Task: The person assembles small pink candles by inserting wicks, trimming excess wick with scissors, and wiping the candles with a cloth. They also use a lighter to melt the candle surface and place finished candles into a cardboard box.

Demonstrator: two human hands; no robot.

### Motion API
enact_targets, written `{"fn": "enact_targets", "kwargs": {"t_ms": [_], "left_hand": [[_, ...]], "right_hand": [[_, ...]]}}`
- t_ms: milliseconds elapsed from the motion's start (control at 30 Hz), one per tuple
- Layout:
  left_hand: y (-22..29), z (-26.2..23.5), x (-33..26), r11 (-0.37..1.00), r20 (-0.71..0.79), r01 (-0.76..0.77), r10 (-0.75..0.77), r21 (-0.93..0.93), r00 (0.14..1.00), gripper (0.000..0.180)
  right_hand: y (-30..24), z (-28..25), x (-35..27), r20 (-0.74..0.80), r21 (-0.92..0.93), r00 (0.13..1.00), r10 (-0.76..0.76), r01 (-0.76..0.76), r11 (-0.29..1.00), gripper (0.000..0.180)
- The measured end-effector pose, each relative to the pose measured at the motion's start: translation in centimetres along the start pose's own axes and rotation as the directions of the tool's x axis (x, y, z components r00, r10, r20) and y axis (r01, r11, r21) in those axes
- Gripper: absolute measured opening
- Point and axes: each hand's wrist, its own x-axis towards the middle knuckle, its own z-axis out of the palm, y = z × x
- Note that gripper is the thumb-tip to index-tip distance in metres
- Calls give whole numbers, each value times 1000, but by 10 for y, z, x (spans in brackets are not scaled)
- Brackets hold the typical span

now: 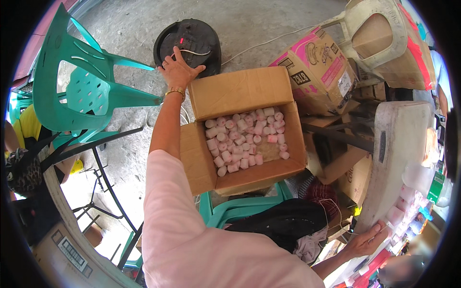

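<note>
My left hand (180, 69) reaches out with its fingers spread, over the near edge of a round black device (211, 45). That device stands on the floor, with a small red spot and a pale cord on top; I cannot tell whether my fingertips touch it. Below my hand, an open cardboard box (240, 91) holds many small white-and-pink cylindrical pieces (240, 139). At the lower right, my right hand (370, 240) lies at the edge of a white table (384, 158), its fingers extended and holding nothing that I can see.
A green plastic chair (81, 91) stands at the left, and another green seat (240, 209) with dark cloth (283, 221) is beneath the box. A printed carton (317, 69) and a pale chair (379, 33) are at upper right. A white cord (259, 45) crosses the concrete floor.
</note>
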Motion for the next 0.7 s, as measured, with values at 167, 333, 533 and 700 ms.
{"fn": "enact_targets", "kwargs": {"t_ms": [167, 333, 533, 700], "left_hand": [[-3, 5, 0, 999, -29, -8, 7, -33, 1000, 117], [9, 11, -9, 1000, -82, -4, 5, 17, 997, 122], [26, 8, -16, 997, -47, 65, -64, 27, 997, 123], [33, 4, -17, 992, -7, 110, -109, 55, 994, 124]], "right_hand": [[-6, 2, 3, -32, -10, 995, -98, 97, 995, 30], [-4, 1, 2, -8, 23, 999, -37, 38, 999, 26], [-2, 2, 1, -26, 108, 993, -115, 117, 987, 23], [-6, 0, 1, -30, 47, 993, -113, 114, 992, 20]]}}
